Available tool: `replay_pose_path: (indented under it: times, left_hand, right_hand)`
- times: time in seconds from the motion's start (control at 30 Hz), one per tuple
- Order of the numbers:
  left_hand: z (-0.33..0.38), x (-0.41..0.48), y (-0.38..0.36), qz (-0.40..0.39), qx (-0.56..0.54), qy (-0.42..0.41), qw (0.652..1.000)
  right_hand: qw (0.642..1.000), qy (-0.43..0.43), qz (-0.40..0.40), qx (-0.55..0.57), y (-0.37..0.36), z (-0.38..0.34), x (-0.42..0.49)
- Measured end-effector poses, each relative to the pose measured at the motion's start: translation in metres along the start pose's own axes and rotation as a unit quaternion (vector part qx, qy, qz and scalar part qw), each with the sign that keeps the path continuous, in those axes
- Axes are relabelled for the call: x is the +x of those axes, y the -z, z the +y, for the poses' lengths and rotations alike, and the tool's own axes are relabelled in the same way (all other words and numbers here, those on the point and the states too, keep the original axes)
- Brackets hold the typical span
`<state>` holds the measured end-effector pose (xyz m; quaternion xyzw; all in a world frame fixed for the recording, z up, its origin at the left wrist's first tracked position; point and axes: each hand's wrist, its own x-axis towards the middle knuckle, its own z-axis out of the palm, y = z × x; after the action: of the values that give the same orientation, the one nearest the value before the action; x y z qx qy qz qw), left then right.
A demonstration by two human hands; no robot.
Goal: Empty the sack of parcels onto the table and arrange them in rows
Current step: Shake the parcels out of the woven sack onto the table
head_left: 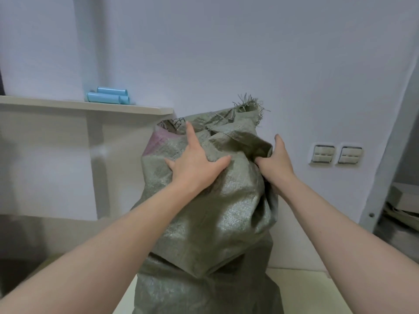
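A tall grey-green woven sack stands upright in front of me, its frayed mouth at the top, with a pink patch on its upper left. My left hand presses flat on the sack's upper front with fingers spread. My right hand grips a bunched fold of the sack at its upper right. The sack's base rests on a pale table. No parcels show; the sack hides its contents.
A light wooden shelf juts from the wall at the left and carries two blue tubes. Two wall sockets sit to the right of the sack. A metal rack upright stands at the far right.
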<state>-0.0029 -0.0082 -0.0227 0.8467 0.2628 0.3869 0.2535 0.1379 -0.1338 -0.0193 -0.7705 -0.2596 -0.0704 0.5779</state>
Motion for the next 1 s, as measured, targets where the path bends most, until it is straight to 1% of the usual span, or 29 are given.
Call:
replay_pose_path:
  times: [0.1, 0.23, 0.3, 0.37, 0.47, 0.53, 0.6, 0.67, 0.7, 0.73, 0.77, 0.8, 0.87, 0.97, 1.0]
  left_hand:
    - [0.013, -0.020, 0.014, -0.017, 0.017, -0.012, 1.000]
    - [0.031, -0.037, 0.033, -0.030, 0.006, -0.050, 0.998]
    - [0.041, -0.043, 0.044, -0.025, 0.035, -0.074, 0.996]
    - [0.048, -0.047, 0.053, -0.031, 0.106, -0.093, 0.990]
    - [0.054, -0.051, 0.062, -0.061, 0.183, -0.091, 0.977]
    - [0.054, -0.057, 0.064, -0.064, 0.179, -0.088, 0.978]
    - [0.054, -0.065, 0.065, -0.051, 0.158, -0.097, 0.981]
    - [0.052, -0.073, 0.065, -0.030, 0.146, -0.105, 0.983]
    - [0.051, -0.076, 0.065, -0.014, 0.143, -0.108, 0.984]
    - [0.050, -0.079, 0.064, 0.005, 0.135, -0.109, 0.985]
    - [0.049, -0.081, 0.065, 0.022, 0.120, -0.103, 0.987]
    - [0.049, -0.083, 0.066, 0.032, 0.098, -0.089, 0.991]
    - [0.047, -0.083, 0.072, 0.015, 0.064, -0.062, 0.996]
    - [0.044, -0.081, 0.081, -0.047, 0.085, -0.073, 0.993]
    - [0.045, -0.080, 0.082, -0.063, 0.093, -0.085, 0.990]
  right_hand:
    - [1.000, -0.012, -0.005, 0.024, 0.018, -0.008, -0.016]
    - [0.998, -0.020, -0.054, 0.033, 0.035, -0.015, -0.041]
    - [0.997, -0.002, -0.080, 0.006, 0.042, -0.022, -0.053]
    - [0.995, 0.021, -0.096, -0.025, 0.048, -0.032, -0.065]
    - [0.988, 0.053, -0.119, -0.084, 0.057, -0.046, -0.078]
    - [0.983, 0.054, -0.124, -0.121, 0.062, -0.055, -0.082]
    - [0.981, 0.067, -0.142, -0.111, 0.069, -0.064, -0.085]
    - [0.972, 0.120, -0.193, -0.056, 0.075, -0.074, -0.090]
    - [0.961, 0.148, -0.233, -0.035, 0.074, -0.078, -0.093]
    - [0.948, 0.164, -0.270, -0.029, 0.071, -0.082, -0.096]
    - [0.940, 0.172, -0.291, -0.038, 0.068, -0.085, -0.100]
    - [0.939, 0.177, -0.290, -0.061, 0.064, -0.086, -0.102]
    - [0.950, 0.169, -0.240, -0.109, 0.058, -0.087, -0.106]
    - [0.976, 0.100, -0.153, -0.120, 0.061, -0.091, -0.113]
    - [0.977, 0.088, -0.152, -0.118, 0.063, -0.092, -0.114]
